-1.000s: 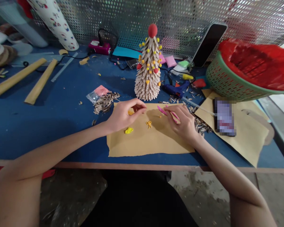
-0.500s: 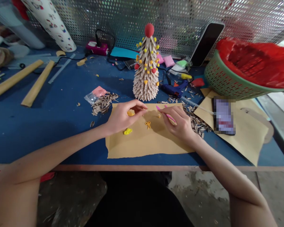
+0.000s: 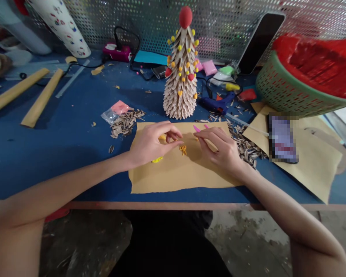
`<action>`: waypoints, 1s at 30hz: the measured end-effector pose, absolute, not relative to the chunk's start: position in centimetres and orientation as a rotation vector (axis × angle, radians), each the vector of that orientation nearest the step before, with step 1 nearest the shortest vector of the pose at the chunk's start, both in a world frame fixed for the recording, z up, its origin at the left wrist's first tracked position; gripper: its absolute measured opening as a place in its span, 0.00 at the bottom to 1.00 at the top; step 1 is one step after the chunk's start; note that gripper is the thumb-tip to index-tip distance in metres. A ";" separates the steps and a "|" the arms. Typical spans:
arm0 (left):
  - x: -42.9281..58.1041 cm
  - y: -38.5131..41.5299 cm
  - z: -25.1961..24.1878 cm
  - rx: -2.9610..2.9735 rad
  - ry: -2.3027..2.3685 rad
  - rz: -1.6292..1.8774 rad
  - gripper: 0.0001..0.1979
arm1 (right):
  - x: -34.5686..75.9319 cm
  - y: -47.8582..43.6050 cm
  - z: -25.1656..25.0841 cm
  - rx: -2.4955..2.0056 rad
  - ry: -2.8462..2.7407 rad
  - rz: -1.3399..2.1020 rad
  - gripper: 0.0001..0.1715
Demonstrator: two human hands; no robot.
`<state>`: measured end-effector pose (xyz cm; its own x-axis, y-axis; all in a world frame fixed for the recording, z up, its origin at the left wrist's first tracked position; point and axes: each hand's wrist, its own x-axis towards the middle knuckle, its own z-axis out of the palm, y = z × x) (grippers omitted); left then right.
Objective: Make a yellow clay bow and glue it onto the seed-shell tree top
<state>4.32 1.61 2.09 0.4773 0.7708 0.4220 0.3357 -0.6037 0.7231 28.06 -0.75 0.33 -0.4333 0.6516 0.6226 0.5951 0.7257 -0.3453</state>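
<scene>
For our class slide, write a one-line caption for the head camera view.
Left hand beside an orange bow, right hand opposite, over tan paper before a decorated tree.

Inventory by clock position: two hands (left hand (image 3: 148,146), nine; right hand (image 3: 225,149), three); one orange bow (image 3: 183,149), dial centre; one conical tree (image 3: 178,108), twelve, bearing three red balls (image 3: 185,17); two tan rolls (image 3: 42,100), ten; one green basket (image 3: 288,92), two.

Craft workshop: glue gun (image 3: 218,104), seed husks (image 3: 125,124)
</scene>
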 end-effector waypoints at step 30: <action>5.2 0.3 3.2 1.212 0.867 0.824 0.07 | 26.9 -1.8 3.1 -0.854 -2.081 0.397 0.12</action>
<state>5.19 0.28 3.20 0.4417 0.8897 -0.1153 -0.0692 0.1619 0.9844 26.89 -1.83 3.07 -0.4230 0.6948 0.5817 0.4318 0.7189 -0.5448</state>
